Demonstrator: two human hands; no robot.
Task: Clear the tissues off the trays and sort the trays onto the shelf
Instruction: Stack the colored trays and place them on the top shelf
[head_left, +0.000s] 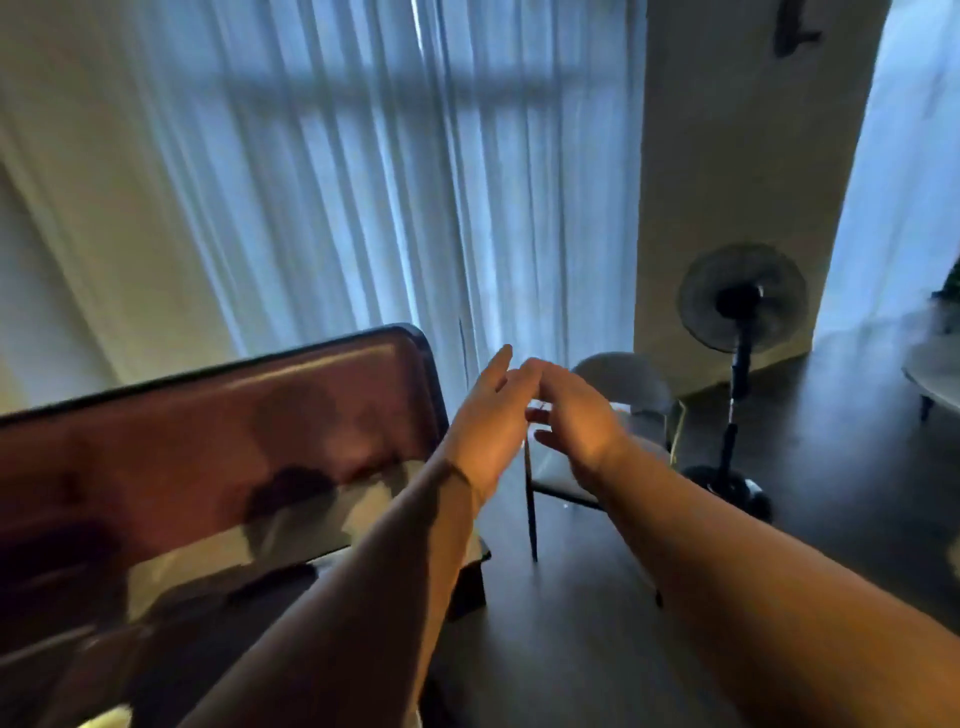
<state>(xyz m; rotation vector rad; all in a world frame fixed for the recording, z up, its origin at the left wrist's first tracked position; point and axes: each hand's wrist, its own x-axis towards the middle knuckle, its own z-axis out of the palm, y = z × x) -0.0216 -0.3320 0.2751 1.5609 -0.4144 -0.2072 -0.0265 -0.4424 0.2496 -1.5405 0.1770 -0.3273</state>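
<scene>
A large dark reddish-brown tray (223, 431) with a black rim stands tilted at the left, its glossy face reflecting the room. A pale tissue-like patch (363, 514) shows on its lower part; blur hides whether it is a tissue or a reflection. My left hand (485, 421) and my right hand (566, 415) are stretched out in front of me, just right of the tray's top corner. Their fingertips meet, fingers apart, and neither holds anything. Neither hand touches the tray. No shelf is in view.
A grey chair (631, 395) stands behind my hands on the dark floor. A black pedestal fan (743, 306) is at the right by a wall column. White curtains (363, 182) fill the back. A round table edge (935, 364) shows far right.
</scene>
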